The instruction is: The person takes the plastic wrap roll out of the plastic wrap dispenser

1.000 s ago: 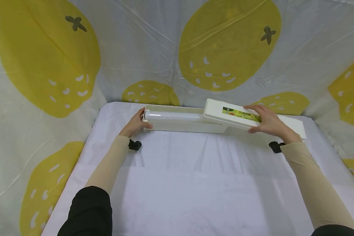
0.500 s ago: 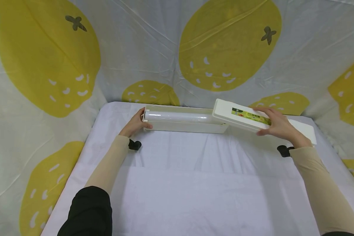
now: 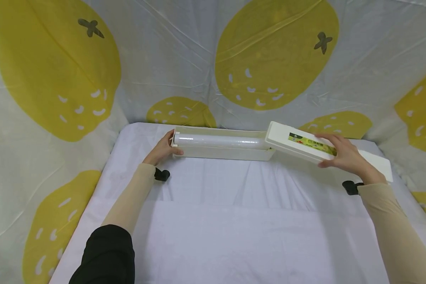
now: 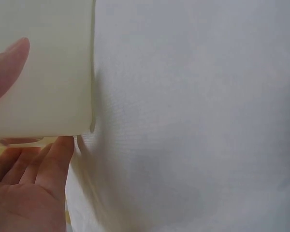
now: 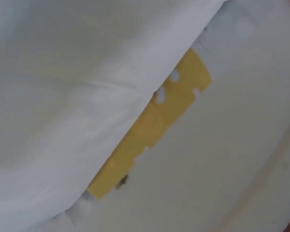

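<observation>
A long white plastic box (image 3: 227, 153) lies at the back of the table with its top off. Inside it rests a shiny whitish roll (image 3: 220, 141) that looks like cling film. My left hand (image 3: 159, 150) holds the box's left end, thumb on the front and fingers behind. In the left wrist view, fingers (image 4: 53, 166) touch the edge of the box wall (image 4: 53, 92). The white lid (image 3: 278, 136), with a yellow-green label, slants over the box's right end. Across its middle, my right hand (image 3: 348, 157) grips it from above.
White cloth covers the table (image 3: 234, 236). A curtain (image 3: 184, 51) printed with yellow lemons hangs close behind the box and along both sides. The right wrist view is blurred, showing mostly pale surfaces and a yellow print (image 5: 154, 125).
My right hand has moved the lid to the right and slightly toward me, uncovering more of the roll. The left hand and the box have stayed in place.
</observation>
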The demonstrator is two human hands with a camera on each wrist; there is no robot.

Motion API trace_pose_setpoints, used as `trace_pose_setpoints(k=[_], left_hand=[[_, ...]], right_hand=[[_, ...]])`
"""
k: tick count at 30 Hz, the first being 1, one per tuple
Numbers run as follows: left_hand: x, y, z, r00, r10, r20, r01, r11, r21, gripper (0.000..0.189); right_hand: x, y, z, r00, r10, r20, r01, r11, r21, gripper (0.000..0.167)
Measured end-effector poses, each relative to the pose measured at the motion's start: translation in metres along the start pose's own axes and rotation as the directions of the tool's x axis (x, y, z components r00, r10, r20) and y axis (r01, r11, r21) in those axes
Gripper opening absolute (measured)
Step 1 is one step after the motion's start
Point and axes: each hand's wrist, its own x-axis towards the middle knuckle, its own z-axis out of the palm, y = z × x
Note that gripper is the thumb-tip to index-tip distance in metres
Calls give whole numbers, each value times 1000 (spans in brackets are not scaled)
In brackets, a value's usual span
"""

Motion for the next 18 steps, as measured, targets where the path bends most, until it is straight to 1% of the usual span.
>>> trace_pose_setpoints(k=[8,14,18], left_hand=[[0,1,0,1000,-4,1,4,1000,10,97],[1,-1,0,1000,-2,-6,2,1000,12,97],[3,-1,0,1000,4,-11,-4,1000,10,96]], right_hand=[[-11,12,2,1000,-4,-17,3,1000,-17,93],[-18,22,2,999,45,-1,-45,999,-23,94],[-23,29,1,998,55,-6,-55,998,-31,95]])
